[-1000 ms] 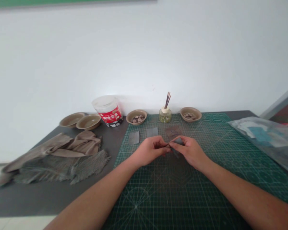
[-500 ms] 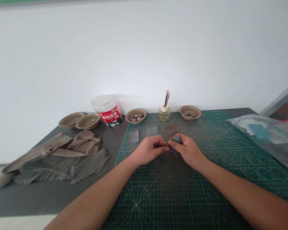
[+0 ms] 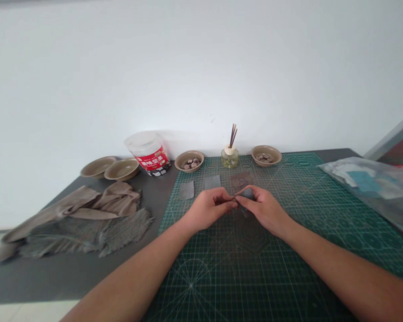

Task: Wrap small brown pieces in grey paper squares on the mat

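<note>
My left hand [image 3: 212, 209] and my right hand [image 3: 262, 209] meet over the green cutting mat [image 3: 221, 277], fingertips nearly touching. Between them is a small dark grey piece of cloth [image 3: 247, 193], pinched by thumb and fingers of both hands. Most of the cloth is hidden by the fingers. Just behind the hands lies a brown cloth patch [image 3: 239, 180] with a dark looping shape on it. Two grey cloth patches, a left one [image 3: 187, 190] and a middle one [image 3: 212, 182], lie flat in the same row on the mat.
Along the wall stand a bowl of brownish round pieces [image 3: 189, 161], a reed diffuser [image 3: 229, 158], a second such bowl [image 3: 266, 156] and a plastic tub [image 3: 148, 153]. Two brown bowls [image 3: 122, 169] and a crumpled scarf [image 3: 87, 219] are left. A clear plastic bag [image 3: 372, 183] lies right.
Both hands stay pinched on the grey cloth in nearly the same place, with only slight finger movement. The view has shifted slightly.
</note>
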Tool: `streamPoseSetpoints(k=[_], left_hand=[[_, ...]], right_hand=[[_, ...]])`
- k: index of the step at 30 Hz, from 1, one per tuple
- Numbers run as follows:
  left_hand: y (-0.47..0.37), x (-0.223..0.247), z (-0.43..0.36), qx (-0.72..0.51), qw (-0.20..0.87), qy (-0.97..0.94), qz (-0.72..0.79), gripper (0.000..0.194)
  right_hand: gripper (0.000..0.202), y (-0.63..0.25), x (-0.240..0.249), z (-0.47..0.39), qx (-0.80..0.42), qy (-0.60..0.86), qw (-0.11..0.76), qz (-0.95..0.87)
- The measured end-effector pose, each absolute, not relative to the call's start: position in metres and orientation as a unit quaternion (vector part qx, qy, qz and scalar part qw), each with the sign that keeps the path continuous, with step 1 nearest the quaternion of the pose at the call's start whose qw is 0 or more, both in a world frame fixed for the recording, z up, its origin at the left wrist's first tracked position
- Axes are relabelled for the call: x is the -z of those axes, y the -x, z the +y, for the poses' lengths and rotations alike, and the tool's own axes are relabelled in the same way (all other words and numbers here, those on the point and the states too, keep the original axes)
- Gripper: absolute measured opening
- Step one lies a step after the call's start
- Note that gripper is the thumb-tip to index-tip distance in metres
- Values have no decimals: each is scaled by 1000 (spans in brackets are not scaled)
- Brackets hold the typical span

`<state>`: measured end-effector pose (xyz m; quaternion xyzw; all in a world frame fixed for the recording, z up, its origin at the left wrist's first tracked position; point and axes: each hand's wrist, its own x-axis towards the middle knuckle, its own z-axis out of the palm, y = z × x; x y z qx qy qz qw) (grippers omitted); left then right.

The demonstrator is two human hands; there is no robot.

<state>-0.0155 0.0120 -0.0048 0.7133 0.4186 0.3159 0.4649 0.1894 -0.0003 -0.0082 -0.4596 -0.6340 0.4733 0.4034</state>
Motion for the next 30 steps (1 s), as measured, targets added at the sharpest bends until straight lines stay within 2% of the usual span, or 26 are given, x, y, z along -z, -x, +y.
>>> streamPoseSetpoints(k=[15,20,25,30], left_hand=[[15,0,11,-322,425,-732,424,23],[16,2,13,-325,459,-719,407,24],[17,1,13,-308,408,-754,413,20],[17,1,15,-327,457,-719,409,24]], right_hand=[[18,-188,7,-1,-456,471,432,-619],[17,-188,6,-2,-464,456,416,-635],[19,-186,11,0,-457,479,440,-607],[17,-187,7,-1,-461,456,425,-632]])
